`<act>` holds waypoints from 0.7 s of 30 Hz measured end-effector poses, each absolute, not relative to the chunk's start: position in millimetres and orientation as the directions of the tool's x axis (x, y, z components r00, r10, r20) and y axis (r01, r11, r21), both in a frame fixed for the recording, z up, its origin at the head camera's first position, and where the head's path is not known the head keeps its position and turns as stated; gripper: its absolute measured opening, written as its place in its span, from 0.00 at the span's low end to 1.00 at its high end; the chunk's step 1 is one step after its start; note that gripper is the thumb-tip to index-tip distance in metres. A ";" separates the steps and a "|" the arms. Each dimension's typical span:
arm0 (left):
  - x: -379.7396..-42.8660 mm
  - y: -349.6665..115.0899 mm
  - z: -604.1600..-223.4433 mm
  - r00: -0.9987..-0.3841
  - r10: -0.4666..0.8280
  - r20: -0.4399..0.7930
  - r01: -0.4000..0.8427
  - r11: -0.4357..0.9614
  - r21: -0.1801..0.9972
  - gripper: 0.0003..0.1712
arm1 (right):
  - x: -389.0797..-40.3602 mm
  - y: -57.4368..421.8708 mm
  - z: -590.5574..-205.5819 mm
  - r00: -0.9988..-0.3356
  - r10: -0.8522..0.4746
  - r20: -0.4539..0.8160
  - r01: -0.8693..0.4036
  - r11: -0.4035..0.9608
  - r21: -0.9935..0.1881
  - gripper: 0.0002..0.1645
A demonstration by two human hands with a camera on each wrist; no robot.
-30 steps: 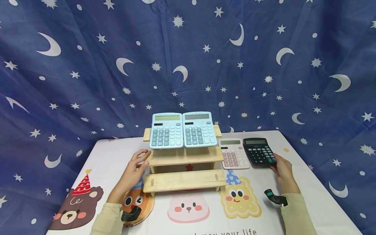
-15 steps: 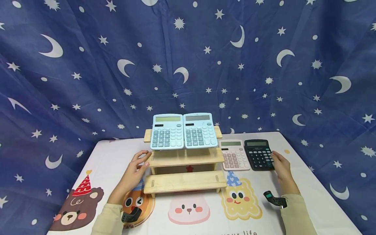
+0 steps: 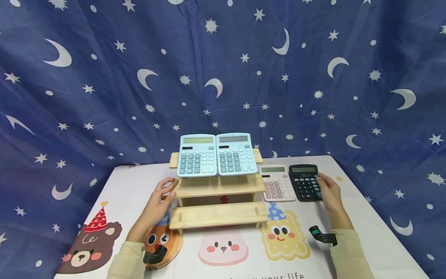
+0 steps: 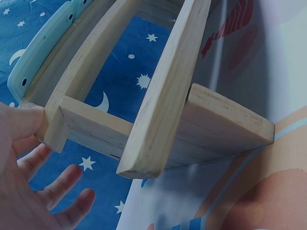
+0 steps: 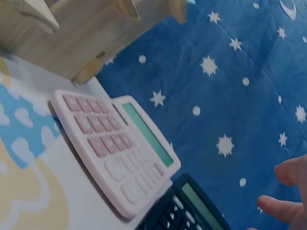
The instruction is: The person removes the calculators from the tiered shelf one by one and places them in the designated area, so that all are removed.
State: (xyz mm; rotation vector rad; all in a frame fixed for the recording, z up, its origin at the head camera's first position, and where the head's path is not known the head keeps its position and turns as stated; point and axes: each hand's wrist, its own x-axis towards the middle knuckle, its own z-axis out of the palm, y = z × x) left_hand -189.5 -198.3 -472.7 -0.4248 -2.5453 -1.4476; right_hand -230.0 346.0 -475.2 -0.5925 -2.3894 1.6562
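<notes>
Two light blue calculators [image 3: 197, 155] lean side by side on the top tier of a wooden three-step display stand [image 3: 219, 215]. My left hand [image 3: 158, 203] pinches the left end of the stand's middle step between thumb and index finger; the other fingers spread loosely in the left wrist view. On the table right of the stand lie a pink calculator [image 3: 277, 183] and, beside it, a black calculator [image 3: 305, 183]. My right hand [image 3: 331, 193] is at the black calculator's right edge, overlapping it in the head view. Its fingers [image 5: 280, 209] look extended in the right wrist view.
A white tablecloth [image 3: 188, 255] with cartoon prints covers the table. Behind it hangs a blue curtain [image 3: 223, 77] patterned with moons and stars. The stand's two lower steps bear nothing.
The black calculator's near end has swung left, bringing it roughly parallel to the pink one. My right hand has let go of its lower right corner and moved up its side. My left hand stays put.
</notes>
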 end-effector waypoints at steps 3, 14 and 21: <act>-189.6 -199.0 -472.2 -0.943 0.158 0.292 0.332 0.480 0.812 0.26 | -228.4 338.6 -470.0 -0.923 0.379 -0.064 0.191 0.308 -0.932 0.34; -190.0 -198.4 -470.5 -0.947 0.154 0.282 0.321 0.486 0.813 0.25 | -222.1 312.3 -448.2 -0.966 0.257 0.014 0.081 0.355 -0.931 0.32; -190.2 -198.4 -471.6 -0.947 0.154 0.283 0.322 0.492 0.809 0.25 | -215.9 291.2 -441.6 -0.985 0.163 0.057 0.011 0.385 -0.923 0.31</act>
